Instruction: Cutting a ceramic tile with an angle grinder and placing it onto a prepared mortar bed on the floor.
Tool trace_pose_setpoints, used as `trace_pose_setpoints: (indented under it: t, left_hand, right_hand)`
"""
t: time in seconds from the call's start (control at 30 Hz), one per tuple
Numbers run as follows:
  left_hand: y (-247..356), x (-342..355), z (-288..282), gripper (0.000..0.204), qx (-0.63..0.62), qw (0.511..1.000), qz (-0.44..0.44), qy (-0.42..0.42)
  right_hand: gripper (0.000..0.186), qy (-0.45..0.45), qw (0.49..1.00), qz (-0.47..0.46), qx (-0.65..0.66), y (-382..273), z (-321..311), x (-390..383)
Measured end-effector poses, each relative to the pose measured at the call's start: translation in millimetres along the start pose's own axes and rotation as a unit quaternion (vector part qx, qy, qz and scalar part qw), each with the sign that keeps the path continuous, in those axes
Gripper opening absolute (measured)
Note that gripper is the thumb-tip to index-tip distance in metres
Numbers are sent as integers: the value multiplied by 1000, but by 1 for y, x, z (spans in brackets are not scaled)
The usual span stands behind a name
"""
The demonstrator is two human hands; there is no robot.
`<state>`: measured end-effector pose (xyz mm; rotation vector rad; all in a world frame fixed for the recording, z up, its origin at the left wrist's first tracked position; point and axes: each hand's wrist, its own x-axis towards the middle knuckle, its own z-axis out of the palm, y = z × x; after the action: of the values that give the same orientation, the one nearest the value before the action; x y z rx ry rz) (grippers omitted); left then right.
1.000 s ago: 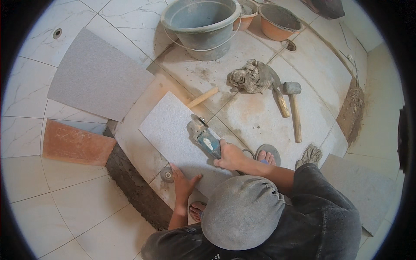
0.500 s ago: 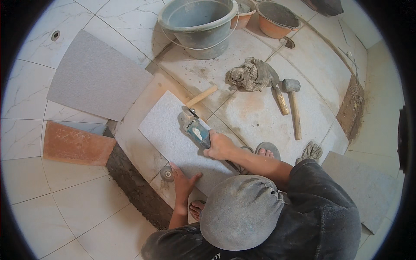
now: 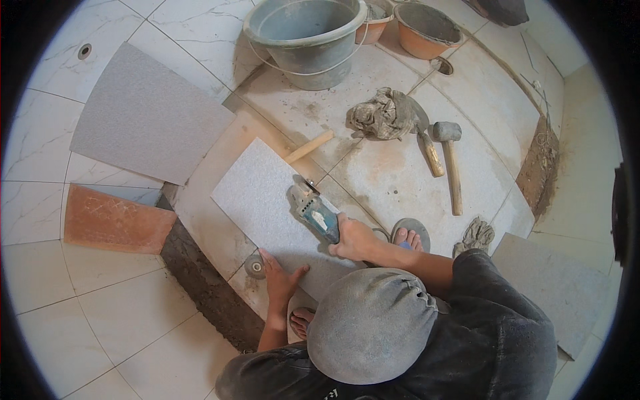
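Right hand (image 3: 350, 241): bare, wrapped closely around the rear of the grinder (image 3: 319, 219); no other hand is on the tool, so a snagged blade could twist it out of line.
Left hand (image 3: 279, 280): fingers spread, grasping nothing, laid along the tile's near-left edge with the thumb over its top; light pressure here could let the tile swing.
Tile (image 3: 260, 190): between the hands and reaching out ahead of both; its far end has no hand on it, so it could rattle or chip under the tool.
Grinder head: ahead and left of the right hand, at the tile's right edge; whether the blade spins, I cannot tell. A tilt there could pinch it and cause a kick.
Wooden handle (image 3: 310, 147): ahead of the right hand, beyond the grinder head; overrunning the edge could strike it.
Right foot (image 3: 408, 237): in an open sandal, just right of the right hand; a dropped or kicking grinder could hit bare toes.
Loose disc (image 3: 255, 267): just left of the left fingertips; a sideways shift could knock it.
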<state>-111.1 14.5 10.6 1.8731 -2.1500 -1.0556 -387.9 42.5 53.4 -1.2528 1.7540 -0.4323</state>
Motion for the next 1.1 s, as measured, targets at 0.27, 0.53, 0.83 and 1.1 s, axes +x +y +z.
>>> trace_pose_setpoints:
  t: [0.27,0.53,0.83,1.1]
  left_hand:
    - [-4,1,4,144,24,1000,9,8]
    - [-3,1,3,144,-12,1000,16,1]
    - [1,-2,0,142,20,1000,13,7]
    - [-1,0,1,141,20,1000,15,8]
  right_hand:
    - [63,11,1000,3,-13,0,0,-8]
    - [62,37,999,-35,5,-19,-1,40]
    - [64,18,1000,-15,-8,-12,-1,20]
    - [66,12,1000,-20,-12,3,0,-4]
